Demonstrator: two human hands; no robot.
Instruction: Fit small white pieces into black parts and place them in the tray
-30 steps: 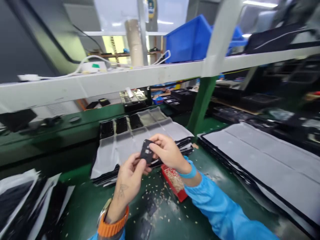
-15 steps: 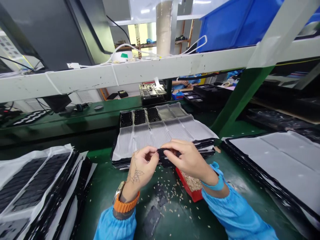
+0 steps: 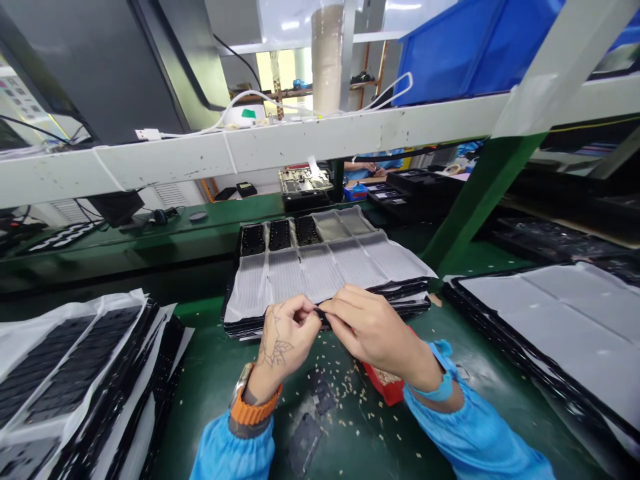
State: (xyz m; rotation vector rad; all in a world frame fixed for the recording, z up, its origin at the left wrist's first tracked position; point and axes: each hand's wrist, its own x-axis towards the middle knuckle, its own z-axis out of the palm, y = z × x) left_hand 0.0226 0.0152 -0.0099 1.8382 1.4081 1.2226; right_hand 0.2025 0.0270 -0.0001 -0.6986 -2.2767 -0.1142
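A small black part (image 3: 323, 318) is pinched between my two hands, mostly covered by the fingers. My left hand (image 3: 287, 333) grips its left end, thumb against fingertips. On the other end, my right hand (image 3: 367, 327) has thumb and fingers closed. Right behind the hands lies a stack of black trays lined with white sheet (image 3: 310, 270), three dark plates showing in its back row. A red box (image 3: 387, 387) of small pale pieces is partly hidden under my right hand. Below the hands, flat dark plates (image 3: 305, 443) lie on the green table (image 3: 360, 433) among scattered pale bits.
Stacked trays with dark parts (image 3: 65, 367) stand at the left, and another white-covered stack (image 3: 565, 320) at the right. A white shelf beam (image 3: 310, 143) crosses above, joined by a green post (image 3: 480, 200). Another person's hands (image 3: 367, 170) show in the back.
The black part has turned so that less of it shows. My right hand has rolled over slightly and its fingers have closed in. My left hand has shifted a little.
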